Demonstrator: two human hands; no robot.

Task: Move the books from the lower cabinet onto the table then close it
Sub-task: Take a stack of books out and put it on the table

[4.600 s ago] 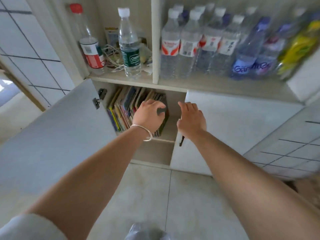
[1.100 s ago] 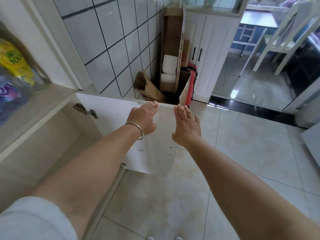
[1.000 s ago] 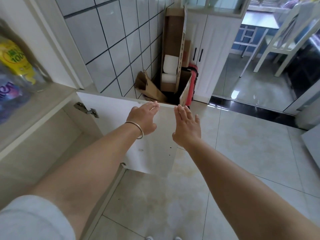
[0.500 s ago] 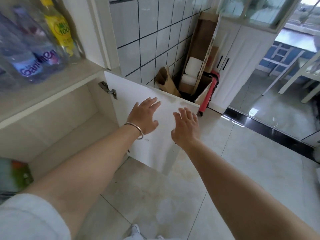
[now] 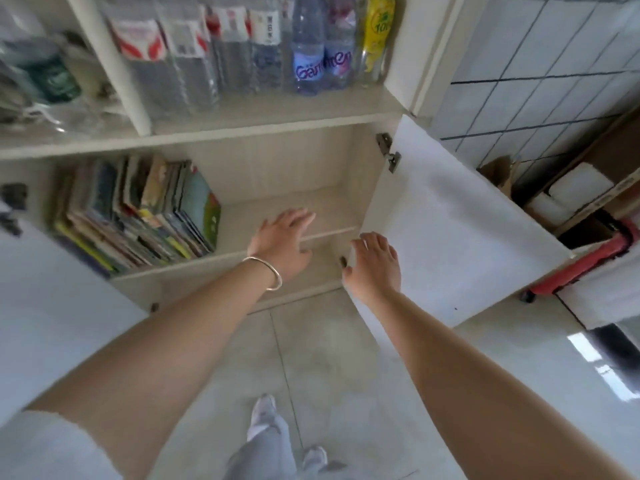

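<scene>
The lower cabinet (image 5: 287, 161) stands with both white doors swung out. A row of leaning books (image 5: 138, 213) fills the left half of its shelf; the right half is bare. My left hand (image 5: 282, 239), with a bracelet on the wrist, reaches into the opening with fingers straight, holding nothing, to the right of the books and apart from them. My right hand (image 5: 372, 263) rests with fingers curled over the near edge of the right door (image 5: 450, 237), by its dark handle. The left door (image 5: 52, 306) stands wide at the left.
Several water bottles (image 5: 249, 39) crowd the open shelf above the cabinet. A tiled wall (image 5: 540, 64), cardboard boxes (image 5: 588, 188) and a red object (image 5: 595, 258) lie behind the right door. My feet (image 5: 287, 441) stand on the pale floor tiles.
My view swung left from the right door back to the cabinet interior. The left hand left the door and reaches into the opening. The right hand now grips the door's edge.
</scene>
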